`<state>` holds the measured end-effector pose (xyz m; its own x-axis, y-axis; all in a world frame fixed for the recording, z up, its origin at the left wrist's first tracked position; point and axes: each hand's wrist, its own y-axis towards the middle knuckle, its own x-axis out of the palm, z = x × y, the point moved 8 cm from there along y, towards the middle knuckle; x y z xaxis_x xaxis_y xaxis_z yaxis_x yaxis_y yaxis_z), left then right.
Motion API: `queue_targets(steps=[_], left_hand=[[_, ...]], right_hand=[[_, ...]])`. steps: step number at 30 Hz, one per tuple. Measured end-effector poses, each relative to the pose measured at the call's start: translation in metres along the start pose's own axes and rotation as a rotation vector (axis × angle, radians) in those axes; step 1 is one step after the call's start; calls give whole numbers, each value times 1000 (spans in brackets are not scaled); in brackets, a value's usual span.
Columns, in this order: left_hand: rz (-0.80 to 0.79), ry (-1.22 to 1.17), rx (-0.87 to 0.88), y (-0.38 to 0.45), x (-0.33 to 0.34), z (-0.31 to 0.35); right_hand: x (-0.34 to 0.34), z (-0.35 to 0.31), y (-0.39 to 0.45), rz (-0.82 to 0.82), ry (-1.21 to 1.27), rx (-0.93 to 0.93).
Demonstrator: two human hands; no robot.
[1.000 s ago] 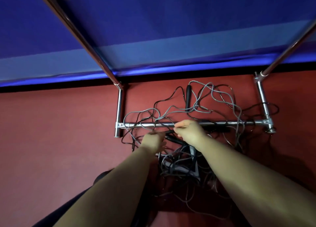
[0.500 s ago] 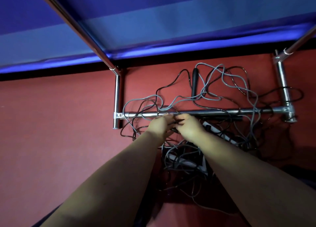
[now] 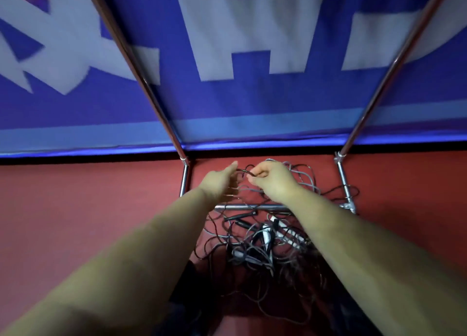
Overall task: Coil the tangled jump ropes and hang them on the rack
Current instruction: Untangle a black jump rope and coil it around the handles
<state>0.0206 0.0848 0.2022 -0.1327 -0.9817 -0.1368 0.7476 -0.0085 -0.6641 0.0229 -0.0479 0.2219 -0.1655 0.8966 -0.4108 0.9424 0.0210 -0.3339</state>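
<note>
A tangle of black and grey jump ropes (image 3: 252, 247) with black and white handles lies on the red floor, around and under the chrome rack's low bar (image 3: 250, 206). My right hand (image 3: 273, 181) pinches a black rope strand (image 3: 243, 171) raised beyond the bar. My left hand (image 3: 219, 181) reaches in beside it, fingers extended, with the same strand running across its fingertips; whether it grips is unclear. Grey rope loops (image 3: 303, 181) lie behind my right hand.
The rack's slanted chrome poles rise at left (image 3: 141, 82) and right (image 3: 379, 92), with short uprights (image 3: 184, 181) at the base. A blue banner with pale letters (image 3: 252, 57) hangs behind. Red carpet (image 3: 88, 209) spreads to both sides.
Both hands have moved from just in front of the low bar to beyond it, lifting a black strand. The view has tilted up, showing more of the banner.
</note>
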Motion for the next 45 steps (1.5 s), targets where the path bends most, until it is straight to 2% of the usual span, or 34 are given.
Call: queue_targets(steps=[2, 4, 9, 12, 16, 18, 21, 26, 28, 31, 34, 37, 41, 45], left_hand=[[111, 192, 167, -36, -11, 37], [182, 275, 329, -79, -17, 73], [-40, 155, 625, -186, 12, 138], [-30, 33, 718, -239, 20, 162], [-30, -241, 711, -290, 21, 182], [-101, -388, 700, -308, 22, 188], [-198, -452, 698, -328, 27, 192], [-212, -372, 706, -346, 28, 183], [-198, -263, 750, -353, 27, 184], [-126, -29, 857, -361, 19, 186], [-75, -10, 893, -363, 5, 185], [-96, -139, 848, -363, -2, 185], [-147, -446, 705, -367, -8, 188], [-193, -668, 628, -372, -19, 196]], right_hand=[[-29, -43, -25, 43, -55, -73], [-55, -83, -54, 78, -98, -141], [-110, -171, -129, 164, -28, -265], [-132, -214, -170, 232, 89, -312], [-146, -260, -217, 242, 250, -381], [-148, -274, -237, 244, 286, -389], [-151, -284, -259, 243, 357, -401], [-157, -289, -269, 258, 380, -431], [-160, -292, -273, 261, 355, -437], [-168, -299, -280, 268, 386, -461], [-169, -302, -285, 255, 461, -490], [-147, -293, -288, 201, 467, -505], [-89, -263, -289, 50, 54, -401], [-65, -241, -285, 27, 110, -389]])
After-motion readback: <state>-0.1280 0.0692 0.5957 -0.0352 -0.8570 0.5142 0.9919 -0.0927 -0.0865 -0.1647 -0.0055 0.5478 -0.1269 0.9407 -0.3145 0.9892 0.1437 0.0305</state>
